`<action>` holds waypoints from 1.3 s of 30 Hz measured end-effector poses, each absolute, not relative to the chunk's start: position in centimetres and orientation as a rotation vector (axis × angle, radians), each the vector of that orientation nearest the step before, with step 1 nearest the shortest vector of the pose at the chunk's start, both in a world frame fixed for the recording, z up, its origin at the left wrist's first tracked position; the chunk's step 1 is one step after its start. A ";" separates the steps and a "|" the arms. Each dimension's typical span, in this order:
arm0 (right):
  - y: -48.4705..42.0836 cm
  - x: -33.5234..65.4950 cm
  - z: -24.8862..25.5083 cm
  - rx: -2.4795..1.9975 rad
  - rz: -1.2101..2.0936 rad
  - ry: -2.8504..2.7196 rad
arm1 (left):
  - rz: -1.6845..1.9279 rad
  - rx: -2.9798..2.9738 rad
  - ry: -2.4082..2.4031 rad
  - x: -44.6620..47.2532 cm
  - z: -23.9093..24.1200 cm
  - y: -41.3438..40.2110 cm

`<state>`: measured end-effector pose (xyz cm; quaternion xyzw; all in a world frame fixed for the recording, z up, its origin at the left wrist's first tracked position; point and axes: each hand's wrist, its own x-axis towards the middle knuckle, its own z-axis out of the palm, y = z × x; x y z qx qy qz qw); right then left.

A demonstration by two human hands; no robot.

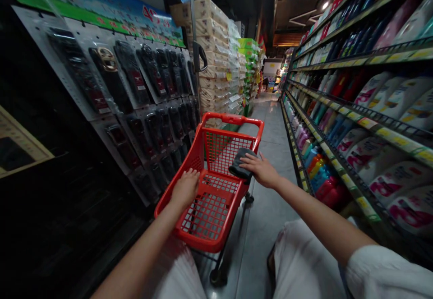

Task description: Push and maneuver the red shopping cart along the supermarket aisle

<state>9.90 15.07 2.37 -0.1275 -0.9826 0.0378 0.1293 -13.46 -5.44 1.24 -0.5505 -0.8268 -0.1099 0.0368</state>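
Note:
A small red plastic shopping cart (189,235) stands in front of me, its basket with grid walls and a grid floor, showing nothing inside. My right hand (262,169) is at the cart's right side, fingers over a dark grey cloth (241,157) that is bunched on the side rim. The cloth hangs partly over the rim's outer side. Over the basket's left side is my left hand (185,188), its fingers stretched forward and holding nothing I can see. Whether it touches the left wall I cannot tell.
Packaged belts (135,71) hang on a display at left. Beyond it rise stacked plastic-wrapped packs (216,42). Shelves of bottles (358,141) line the right side. A grey tiled aisle floor (270,132) runs ahead. The cart's wheels (218,275) stand near my legs.

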 end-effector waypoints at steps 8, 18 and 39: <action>15.6 9.8 0.5 -0.332 -0.035 -2.828 | -0.371 -1.788 -2.949 0.9 0.9 -5.2; 16.9 8.8 1.5 -0.290 -0.204 -2.810 | -0.366 -2.053 -2.749 -2.7 -0.7 -4.4; 20.3 14.8 5.5 -0.587 -0.497 -2.739 | -0.693 -2.366 -2.553 -11.3 0.1 -7.1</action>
